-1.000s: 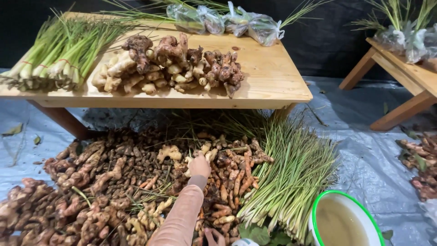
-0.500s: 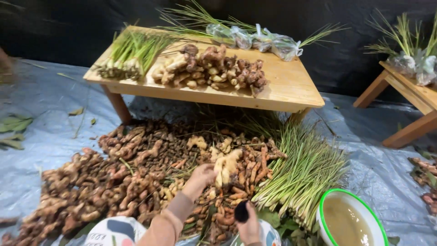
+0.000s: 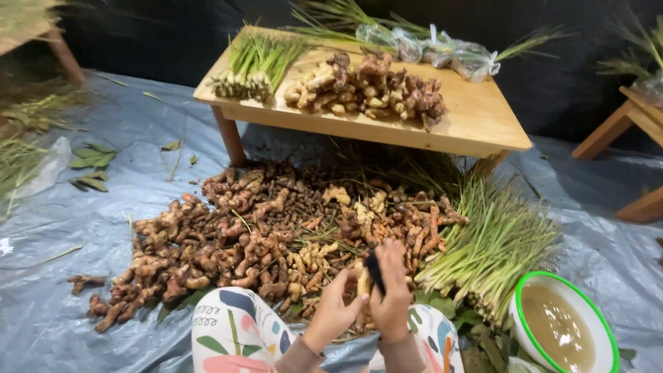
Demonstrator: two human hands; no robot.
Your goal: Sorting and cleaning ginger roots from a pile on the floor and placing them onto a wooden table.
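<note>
Both our hands grasp things: left hand (image 3: 336, 307) a root (image 3: 362, 283), right hand (image 3: 391, 290) a dark brush (image 3: 373, 269); lower right, a bowl (image 3: 595, 330) holds murky water (image 3: 558, 330).

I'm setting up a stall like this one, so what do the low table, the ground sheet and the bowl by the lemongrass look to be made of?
The low table looks like pale unpainted wood with visible grain and a matte finish. The ground sheet seems to be grey-blue plastic tarpaulin, creased and slightly shiny. The bowl is white with a green rim and glossy, probably enamelled metal or plastic; the look leaves that open.

L hand (image 3: 336, 309) & R hand (image 3: 392, 293) together — fingers curled.
</note>
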